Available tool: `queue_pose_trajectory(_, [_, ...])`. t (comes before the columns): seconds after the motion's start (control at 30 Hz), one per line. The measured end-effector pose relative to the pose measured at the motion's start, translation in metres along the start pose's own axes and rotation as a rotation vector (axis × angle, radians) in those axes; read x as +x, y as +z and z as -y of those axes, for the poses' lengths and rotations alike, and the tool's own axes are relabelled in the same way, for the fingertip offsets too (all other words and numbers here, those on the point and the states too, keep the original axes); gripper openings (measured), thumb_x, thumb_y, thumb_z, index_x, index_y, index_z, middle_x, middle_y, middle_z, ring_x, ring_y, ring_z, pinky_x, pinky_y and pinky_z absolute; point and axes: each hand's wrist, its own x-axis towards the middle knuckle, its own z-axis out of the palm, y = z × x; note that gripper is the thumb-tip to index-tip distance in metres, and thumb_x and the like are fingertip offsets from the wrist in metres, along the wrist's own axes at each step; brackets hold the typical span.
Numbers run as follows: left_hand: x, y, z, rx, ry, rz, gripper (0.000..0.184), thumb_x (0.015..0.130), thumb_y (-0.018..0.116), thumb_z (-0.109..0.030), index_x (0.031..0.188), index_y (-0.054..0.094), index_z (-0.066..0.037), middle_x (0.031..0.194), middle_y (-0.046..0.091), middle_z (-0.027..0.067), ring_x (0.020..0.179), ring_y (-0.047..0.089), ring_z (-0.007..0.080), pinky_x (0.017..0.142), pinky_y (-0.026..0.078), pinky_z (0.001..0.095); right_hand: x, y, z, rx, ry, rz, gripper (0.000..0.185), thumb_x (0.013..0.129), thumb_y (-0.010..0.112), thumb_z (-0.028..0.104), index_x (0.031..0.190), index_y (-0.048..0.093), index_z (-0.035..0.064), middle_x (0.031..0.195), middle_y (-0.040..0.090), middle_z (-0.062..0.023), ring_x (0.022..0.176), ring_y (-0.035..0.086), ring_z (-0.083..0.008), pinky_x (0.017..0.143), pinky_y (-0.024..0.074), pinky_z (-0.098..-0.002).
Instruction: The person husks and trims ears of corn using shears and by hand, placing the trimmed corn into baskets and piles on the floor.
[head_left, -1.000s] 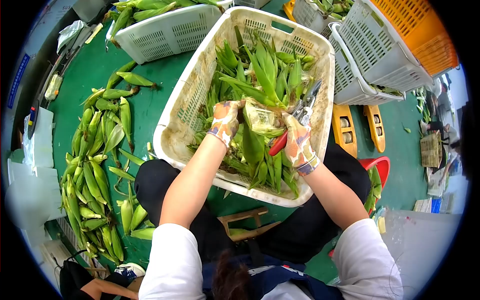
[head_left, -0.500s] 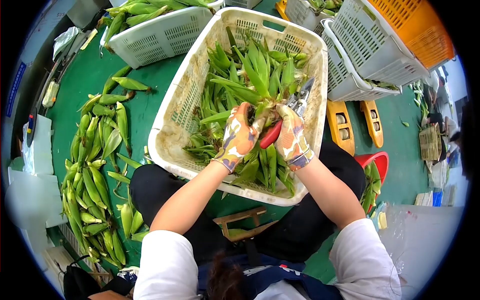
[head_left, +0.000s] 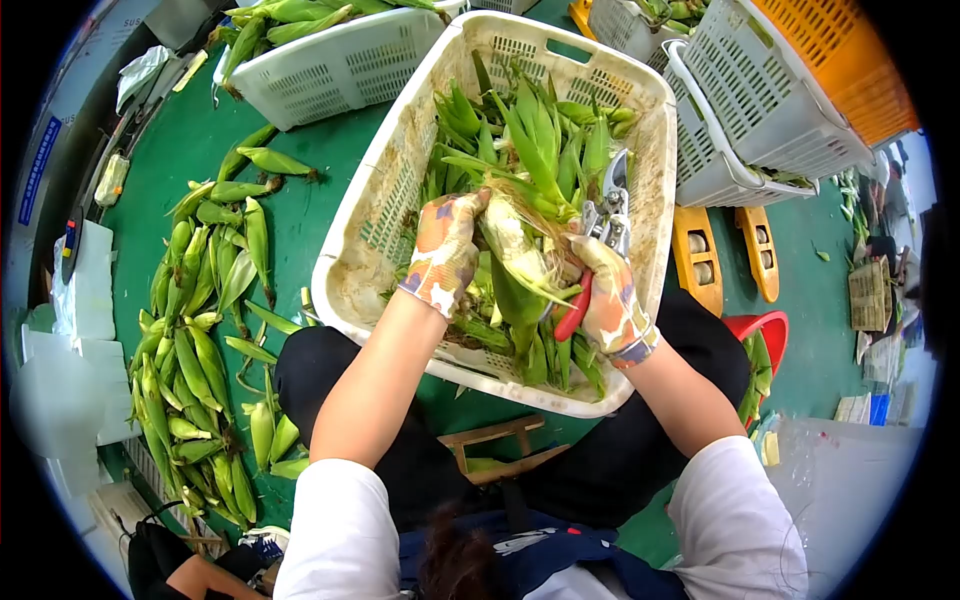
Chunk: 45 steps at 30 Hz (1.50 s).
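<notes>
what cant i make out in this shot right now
Head view, white crate: most of its floor, hidden by husks.
Head view, shears: part of the handles, covered by the right hand.
Head view, lower-left person: cut off by the edge.
Head view, blue sign: lettering too small.

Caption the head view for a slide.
Left hand at a partly husked corn ear, right hand gripping red-handled pruning shears, over a white crate of husks.
</notes>
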Motion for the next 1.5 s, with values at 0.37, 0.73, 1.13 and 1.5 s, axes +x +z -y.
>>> queue_pose_trajectory(0.37, [-0.070,0.002,-0.051,-0.327,-0.079,0.084,0.034,0.081,0.052,-0.011,0.113,0.052,0.002,0.111,0.055,0.0141,0.100,0.054,0.0258,0.089,0.044,0.0405,-0.051,-0.006,0.029,-0.017,0.301,0.138,0.028,0.086,0.053,0.014,0.108,0.053,-0.0021,0.099,0.056,-0.0064,0.090,0.055,-0.0146,0.082,0.0437,-0.0276])
queue_pose_trajectory(0.73, [-0.088,-0.026,-0.053,-0.314,0.065,0.214,0.035,0.086,0.049,-0.018,0.112,0.047,0.005,0.106,0.056,0.0171,0.096,0.057,0.0277,0.084,0.047,0.0417,-0.050,0.010,0.055,0.572,0.441,-0.032,0.035,0.080,0.057,0.011,0.112,0.049,0.0011,0.104,0.054,-0.0113,0.095,0.053,-0.0228,0.082,0.0429,-0.0353])
queue_pose_trajectory(1.13, [-0.098,0.008,-0.037,0.358,0.401,0.225,0.028,0.081,0.060,-0.022,0.085,0.057,0.005,0.071,0.054,0.0013,0.063,0.047,0.0075,0.055,0.039,0.0213,-0.022,0.065,0.073,-0.996,-0.349,0.150,0.049,0.063,0.074,0.022,0.102,0.051,0.0033,0.082,0.060,-0.0112,0.072,0.059,-0.0255,0.066,0.0466,-0.0320])
queue_pose_trajectory(1.5, [-0.077,0.006,-0.008,0.945,0.724,0.204,0.020,0.074,0.051,0.002,0.092,0.055,0.008,0.080,0.058,0.0146,0.073,0.058,0.0198,0.070,0.046,0.0266,-0.006,0.048,0.055,-1.253,-0.496,0.148,0.043,0.068,0.066,0.017,0.104,0.048,0.0000,0.081,0.054,-0.0139,0.071,0.054,-0.0307,0.067,0.0449,-0.0350])
